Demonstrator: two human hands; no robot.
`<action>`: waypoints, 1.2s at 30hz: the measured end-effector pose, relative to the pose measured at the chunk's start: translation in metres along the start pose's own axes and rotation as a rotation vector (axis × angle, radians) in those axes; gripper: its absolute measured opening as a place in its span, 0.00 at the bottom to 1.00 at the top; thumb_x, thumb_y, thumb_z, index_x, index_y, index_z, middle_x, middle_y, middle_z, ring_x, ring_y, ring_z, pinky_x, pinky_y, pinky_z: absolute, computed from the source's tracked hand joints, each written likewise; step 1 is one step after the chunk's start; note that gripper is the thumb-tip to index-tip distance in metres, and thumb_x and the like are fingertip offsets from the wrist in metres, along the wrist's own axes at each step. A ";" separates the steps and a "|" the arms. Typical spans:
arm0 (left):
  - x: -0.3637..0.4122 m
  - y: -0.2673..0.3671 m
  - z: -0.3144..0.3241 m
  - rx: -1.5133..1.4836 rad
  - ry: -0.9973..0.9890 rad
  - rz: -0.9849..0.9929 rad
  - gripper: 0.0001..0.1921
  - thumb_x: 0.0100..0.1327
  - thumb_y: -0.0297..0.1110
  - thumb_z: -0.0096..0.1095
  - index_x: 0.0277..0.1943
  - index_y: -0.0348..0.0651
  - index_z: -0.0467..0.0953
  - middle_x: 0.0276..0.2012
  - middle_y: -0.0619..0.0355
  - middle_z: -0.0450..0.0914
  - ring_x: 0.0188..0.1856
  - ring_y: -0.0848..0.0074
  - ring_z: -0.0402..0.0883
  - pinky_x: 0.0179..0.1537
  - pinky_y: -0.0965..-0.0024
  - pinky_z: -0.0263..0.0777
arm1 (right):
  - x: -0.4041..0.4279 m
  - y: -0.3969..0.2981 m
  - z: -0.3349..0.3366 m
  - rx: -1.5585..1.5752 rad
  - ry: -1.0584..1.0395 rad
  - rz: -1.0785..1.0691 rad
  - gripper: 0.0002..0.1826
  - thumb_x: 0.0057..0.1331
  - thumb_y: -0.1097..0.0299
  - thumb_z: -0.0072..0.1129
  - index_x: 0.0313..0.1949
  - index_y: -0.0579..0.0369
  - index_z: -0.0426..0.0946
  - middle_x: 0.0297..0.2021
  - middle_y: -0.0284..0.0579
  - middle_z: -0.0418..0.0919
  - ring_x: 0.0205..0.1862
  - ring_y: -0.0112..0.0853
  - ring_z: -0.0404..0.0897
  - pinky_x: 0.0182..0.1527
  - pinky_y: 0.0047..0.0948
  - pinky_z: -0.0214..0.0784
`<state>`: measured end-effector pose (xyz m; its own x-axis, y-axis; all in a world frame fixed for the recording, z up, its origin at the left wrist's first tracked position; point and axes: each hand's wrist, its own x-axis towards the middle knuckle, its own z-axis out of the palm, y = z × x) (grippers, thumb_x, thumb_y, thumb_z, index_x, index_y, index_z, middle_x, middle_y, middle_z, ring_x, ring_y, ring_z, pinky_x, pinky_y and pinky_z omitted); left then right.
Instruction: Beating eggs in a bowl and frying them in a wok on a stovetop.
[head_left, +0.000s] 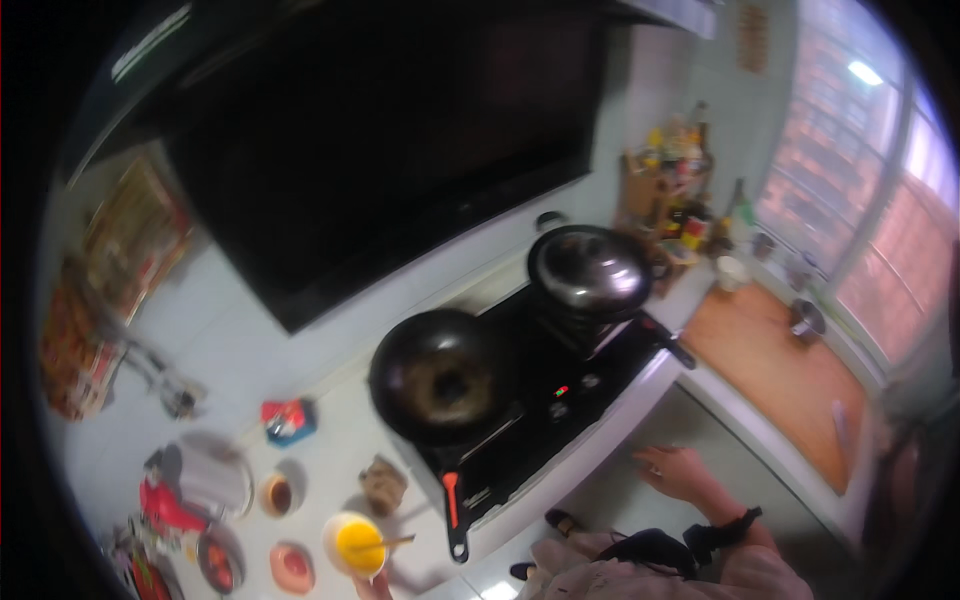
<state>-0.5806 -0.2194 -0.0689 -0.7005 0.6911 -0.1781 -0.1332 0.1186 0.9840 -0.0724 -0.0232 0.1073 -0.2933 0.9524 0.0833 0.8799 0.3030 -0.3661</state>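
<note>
My left hand (374, 587) is at the bottom edge, its fingers at the rim of a white bowl (330, 541) of yellow beaten egg, with a pair of chopsticks (399, 540) resting in it. My right hand (670, 470) is in the air before the counter, empty, fingers spread a little, a dark band round the wrist. A black wok (442, 379) with an orange and black handle stands on the left burner of the gas stove (536, 420). On the right burner is a pan under a shiny metal lid (592, 271).
Left of the bowl are a pink dish (292, 568), a bowl of red pieces (217, 564), a small cup (279, 495) and a crumpled brown item (384, 484). An orange-brown board (772, 367) and bottles (690, 225) lie right. A dark range hood (390, 150) overhangs.
</note>
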 end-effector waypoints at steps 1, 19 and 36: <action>-0.030 0.037 0.011 0.560 -0.096 0.109 0.26 0.66 0.45 0.43 0.61 0.36 0.57 0.60 0.46 0.62 0.61 0.60 0.61 0.60 0.57 0.58 | 0.005 0.009 -0.007 -0.087 0.001 -0.038 0.13 0.56 0.61 0.56 0.41 0.46 0.75 0.29 0.38 0.79 0.30 0.36 0.79 0.30 0.35 0.71; -0.151 -0.049 0.261 -0.010 -0.059 -0.476 0.09 0.63 0.34 0.54 0.44 0.46 0.67 0.25 0.57 0.68 0.27 0.71 0.73 0.24 0.64 0.73 | 0.391 0.378 -0.333 -0.280 0.717 0.238 0.10 0.55 0.61 0.50 0.30 0.49 0.78 0.24 0.50 0.78 0.31 0.49 0.77 0.34 0.42 0.70; -0.174 -0.028 0.339 0.158 0.015 -0.361 0.24 0.62 0.53 0.53 0.51 0.42 0.69 0.31 0.58 0.74 0.31 0.74 0.75 0.33 0.65 0.76 | 0.582 0.519 -0.337 0.241 0.827 0.302 0.22 0.58 0.56 0.55 0.45 0.61 0.70 0.37 0.55 0.77 0.41 0.48 0.76 0.45 0.38 0.67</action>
<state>-0.2169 -0.1011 -0.0622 -0.6383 0.5745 -0.5124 -0.2644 0.4615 0.8468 0.3394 0.6999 0.2780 0.3800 0.7388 0.5566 0.7465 0.1104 -0.6562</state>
